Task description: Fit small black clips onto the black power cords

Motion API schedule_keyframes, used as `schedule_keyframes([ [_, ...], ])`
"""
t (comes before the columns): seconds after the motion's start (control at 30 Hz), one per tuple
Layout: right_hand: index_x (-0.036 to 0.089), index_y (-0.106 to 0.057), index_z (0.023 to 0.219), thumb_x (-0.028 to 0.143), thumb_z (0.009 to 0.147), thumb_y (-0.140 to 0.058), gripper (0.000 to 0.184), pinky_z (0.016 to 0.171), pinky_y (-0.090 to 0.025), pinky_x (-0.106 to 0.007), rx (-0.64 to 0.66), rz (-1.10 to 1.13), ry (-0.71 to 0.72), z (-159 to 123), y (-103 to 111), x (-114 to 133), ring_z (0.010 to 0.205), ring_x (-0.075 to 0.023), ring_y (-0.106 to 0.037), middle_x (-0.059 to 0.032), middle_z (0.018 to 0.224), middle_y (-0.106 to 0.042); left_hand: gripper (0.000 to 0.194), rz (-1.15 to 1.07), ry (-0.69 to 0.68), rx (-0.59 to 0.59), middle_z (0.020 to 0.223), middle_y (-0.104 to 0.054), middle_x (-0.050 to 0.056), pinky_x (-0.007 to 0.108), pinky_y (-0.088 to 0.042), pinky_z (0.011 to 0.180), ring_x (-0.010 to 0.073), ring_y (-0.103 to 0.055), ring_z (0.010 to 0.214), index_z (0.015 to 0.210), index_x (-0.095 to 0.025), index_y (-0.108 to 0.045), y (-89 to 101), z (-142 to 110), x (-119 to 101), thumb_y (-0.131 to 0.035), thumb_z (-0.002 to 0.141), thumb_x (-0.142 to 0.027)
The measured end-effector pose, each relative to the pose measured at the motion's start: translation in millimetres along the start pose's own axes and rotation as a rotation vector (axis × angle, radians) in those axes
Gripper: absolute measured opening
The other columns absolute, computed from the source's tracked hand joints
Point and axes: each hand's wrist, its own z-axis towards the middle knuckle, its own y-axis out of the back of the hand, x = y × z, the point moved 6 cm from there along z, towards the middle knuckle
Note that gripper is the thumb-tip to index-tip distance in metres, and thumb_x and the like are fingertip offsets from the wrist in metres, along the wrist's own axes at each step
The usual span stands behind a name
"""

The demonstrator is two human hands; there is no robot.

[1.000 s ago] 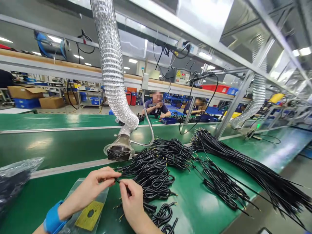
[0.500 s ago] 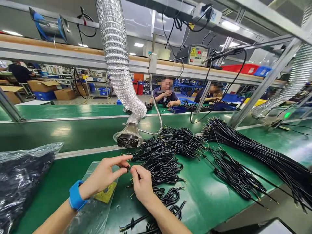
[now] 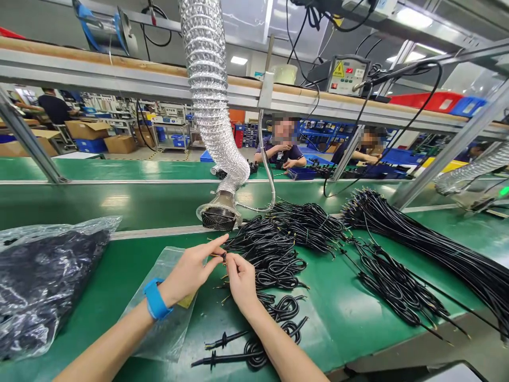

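Observation:
My left hand [image 3: 194, 269], with a blue band on its wrist, pinches a small black part [image 3: 224, 257] between thumb and fingers, its index finger stretched past it. My right hand [image 3: 242, 282] is closed on the same part from the other side, fingertips nearly meeting the left ones. Thin yellowish wire ends show by the left fingers; the part's exact kind is mostly hidden. Beneath the left forearm lies a clear plastic bag [image 3: 169, 342]. Coiled black cables [image 3: 278, 265] lie just beyond the right hand. Cables with black flanged sleeves [image 3: 213, 360] lie below it.
A fan-shaped fume extractor head [image 3: 218, 217] hangs from a silver duct ahead. At left sits a plastic bag of black parts [image 3: 51, 286]. A long cable bundle [image 3: 429, 244] and looser coils [image 3: 392, 286] cover the right. People sit across the bench.
The view has shifted, so the scene sits further right and slightly higher. Both hands still grip the small black part, and my left hand now covers more of the yellow patch on the bag.

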Motion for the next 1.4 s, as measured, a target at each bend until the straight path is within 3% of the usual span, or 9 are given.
schedule_keyframes([
  [0.17, 0.016, -0.067, 0.095, 0.04, 0.087, -0.056, 0.027, 0.046, -0.04, -0.024, -0.035, 0.148, -0.161, -3, -3, -8, 0.05, -0.0119, -0.049, 0.0004, 0.065, -0.06, 0.046, -0.036, 0.09, -0.036, 0.101, -0.075, 0.002, 0.028, -0.056, 0.084, 0.0166, -0.07, 0.09, 0.135, -0.022, -0.055, 7.8, 4, 5, -0.054, 0.088, -0.024],
  [0.27, 0.017, -0.066, 0.09, 0.041, 0.085, -0.058, 0.026, 0.045, -0.04, -0.024, -0.048, 0.167, -0.215, -6, -2, -12, 0.046, -0.0108, -0.049, -0.0004, 0.068, -0.062, 0.049, -0.038, 0.099, -0.063, 0.1, -0.075, 0.001, 0.027, -0.056, 0.083, 0.0156, -0.07, 0.088, 0.136, -0.022, -0.053, 8.3, 3, 7, -0.055, 0.087, -0.022],
  [0.57, 0.02, -0.052, 0.06, 0.041, 0.093, -0.049, 0.039, 0.05, -0.033, -0.024, 0.009, 0.003, -0.041, -2, 0, -5, 0.051, -0.0107, -0.04, 0.0034, 0.055, -0.043, 0.055, -0.07, 0.022, 0.03, 0.099, -0.074, 0.003, 0.027, -0.054, 0.086, 0.0145, -0.069, 0.09, 0.143, -0.021, -0.045, 0.1, 2, 2, -0.054, 0.088, -0.018],
  [0.8, 0.02, -0.055, 0.064, 0.046, 0.095, -0.044, 0.041, 0.048, -0.031, -0.024, 0.082, -0.008, -0.007, -1, -2, -3, 0.048, -0.0104, -0.037, 0.004, 0.053, -0.041, 0.057, -0.067, -0.015, 0.094, 0.1, -0.074, 0.001, 0.028, -0.053, 0.089, 0.0152, -0.069, 0.093, 0.144, -0.023, -0.043, -2.2, 2, 1, -0.053, 0.089, -0.016],
  [0.93, 0.02, -0.056, 0.066, 0.042, 0.096, -0.042, 0.04, 0.049, -0.033, -0.024, 0.105, -0.04, 0.023, 1, -4, 0, 0.049, -0.011, -0.04, 0.0038, 0.053, -0.042, 0.05, -0.074, 0.026, 0.047, 0.099, -0.076, 0.001, 0.027, -0.056, 0.083, 0.0162, -0.071, 0.091, 0.136, -0.023, -0.054, 2.6, 2, 3, -0.054, 0.087, -0.015],
  [1.03, 0.02, -0.063, 0.075, 0.04, 0.098, -0.04, 0.038, 0.052, -0.039, -0.024, 0.1, -0.103, 0.072, 3, -2, 6, 0.052, -0.0125, -0.047, 0.0016, 0.058, -0.052, 0.04, -0.062, 0.036, -0.013, 0.1, -0.077, 0.003, 0.027, -0.058, 0.078, 0.018, -0.072, 0.092, 0.127, -0.022, -0.063, 9.3, 2, 1, -0.055, 0.087, -0.018],
  [1.13, 0.019, -0.067, 0.098, 0.042, 0.094, -0.049, 0.029, 0.067, -0.048, -0.028, 0.115, -0.18, 0.153, 5, 3, 14, 0.069, -0.0165, -0.059, -0.0044, 0.08, -0.066, 0.028, -0.026, -0.033, -0.086, 0.104, -0.076, 0.005, 0.029, -0.058, 0.082, 0.0197, -0.072, 0.093, 0.111, -0.021, -0.072, 19.6, 2, -10, -0.058, 0.087, -0.02],
  [1.23, 0.018, -0.066, 0.109, 0.048, 0.082, -0.067, 0.041, 0.078, -0.048, -0.033, 0.198, -0.3, 0.143, 7, 8, 13, 0.083, -0.0206, -0.062, -0.007, 0.093, -0.069, 0.021, 0.031, -0.095, -0.164, 0.099, -0.077, 0.005, 0.029, -0.057, 0.083, 0.019, -0.072, 0.09, 0.102, -0.02, -0.075, 30.3, 1, -23, -0.061, 0.087, -0.02],
  [1.4, 0.019, -0.068, 0.086, 0.052, 0.085, -0.063, 0.034, 0.06, -0.042, -0.025, 0.545, -0.373, -0.044, 1, 17, 5, 0.066, -0.0155, -0.058, -0.0004, 0.075, -0.068, 0.014, 0.06, -0.13, -0.243, 0.091, -0.078, 0.004, 0.028, -0.057, 0.079, 0.0164, -0.072, 0.084, 0.094, -0.018, -0.076, 40.2, -3, -38, -0.066, 0.085, -0.018],
])
